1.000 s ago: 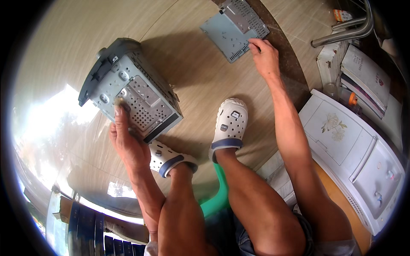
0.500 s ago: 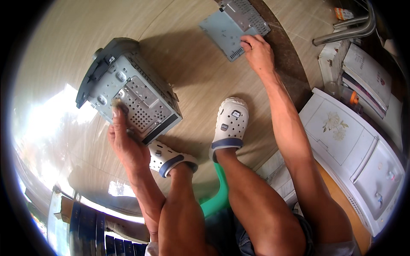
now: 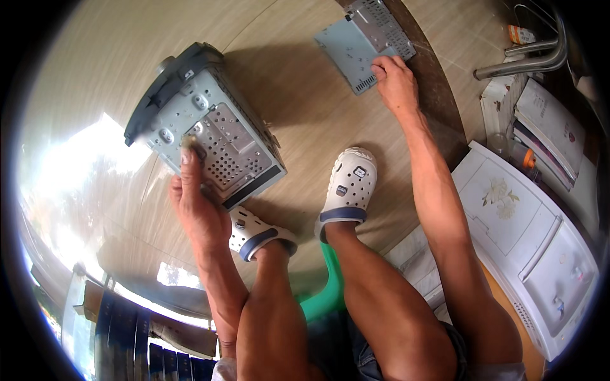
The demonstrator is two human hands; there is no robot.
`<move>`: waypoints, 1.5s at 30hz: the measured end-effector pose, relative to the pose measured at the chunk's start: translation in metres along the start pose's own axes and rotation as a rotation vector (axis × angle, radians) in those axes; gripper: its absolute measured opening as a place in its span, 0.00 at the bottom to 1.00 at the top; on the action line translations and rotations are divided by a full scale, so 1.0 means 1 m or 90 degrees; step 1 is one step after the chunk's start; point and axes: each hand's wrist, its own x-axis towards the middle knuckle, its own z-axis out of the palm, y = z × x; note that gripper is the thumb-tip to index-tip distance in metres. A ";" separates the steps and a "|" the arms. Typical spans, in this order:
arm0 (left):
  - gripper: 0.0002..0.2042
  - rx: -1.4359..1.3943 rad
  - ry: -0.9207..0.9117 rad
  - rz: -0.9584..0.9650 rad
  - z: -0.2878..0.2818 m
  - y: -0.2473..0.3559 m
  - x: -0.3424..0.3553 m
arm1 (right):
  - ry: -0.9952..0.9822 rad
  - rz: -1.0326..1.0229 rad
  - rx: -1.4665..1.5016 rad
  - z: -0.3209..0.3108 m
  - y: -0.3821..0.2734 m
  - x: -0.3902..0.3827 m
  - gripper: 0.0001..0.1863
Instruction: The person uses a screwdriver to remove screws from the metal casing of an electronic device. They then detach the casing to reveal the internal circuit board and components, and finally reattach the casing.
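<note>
In my left hand (image 3: pixel 202 203) is a boxy metal car stereo unit (image 3: pixel 236 145), gripped at its near left corner, with the thumb lying over its top. The unit has a perforated metal face and a dark grey front panel (image 3: pixel 166 86) with a round knob at the far left. My right hand (image 3: pixel 399 86) reaches to a flat grey metal cover plate (image 3: pixel 348 44) on the floor, fingers closed together at its near right edge. Several tiny dark pieces lie on that plate. Whatever those fingertips pinch is hidden.
My feet, in white clogs (image 3: pixel 349 181), rest on the tan floor between the hands. A green curved piece (image 3: pixel 324 298) shows between my legs. At right stand a white plastic drawer unit (image 3: pixel 508 197), stacked books (image 3: pixel 549 120) and a metal tube leg (image 3: pixel 527 60). Dark blue boxes (image 3: pixel 124 327) stand lower left.
The whole view has shifted slightly, so most things sit a little further right. My left hand still holds the stereo unit, and my right hand stays at the cover plate.
</note>
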 end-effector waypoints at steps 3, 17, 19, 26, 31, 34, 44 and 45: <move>0.16 0.028 -0.005 -0.019 -0.008 -0.002 0.004 | -0.011 0.010 -0.022 0.001 0.001 0.002 0.07; 0.15 -0.077 -0.083 -0.072 -0.003 0.001 0.004 | -0.184 0.188 0.950 -0.078 -0.117 -0.013 0.07; 0.18 -0.065 -0.074 -0.062 0.002 0.008 0.006 | -0.260 0.144 1.067 -0.083 -0.153 -0.021 0.07; 0.25 -0.102 -0.125 -0.128 0.004 0.016 0.011 | -0.244 -0.224 0.569 -0.082 -0.229 -0.024 0.05; 0.25 -0.116 -0.136 -0.125 0.007 0.019 0.011 | -0.173 -0.349 0.376 -0.071 -0.242 -0.019 0.05; 0.24 -0.130 -0.111 -0.140 0.011 0.020 0.011 | -0.163 -0.361 0.332 -0.070 -0.244 -0.020 0.05; 0.21 -0.136 -0.161 -0.155 0.005 0.022 0.013 | -0.103 -0.372 0.255 -0.066 -0.246 -0.025 0.07; 0.21 -0.135 -0.161 -0.156 0.005 0.022 0.014 | -0.104 -0.372 0.255 -0.065 -0.246 -0.026 0.07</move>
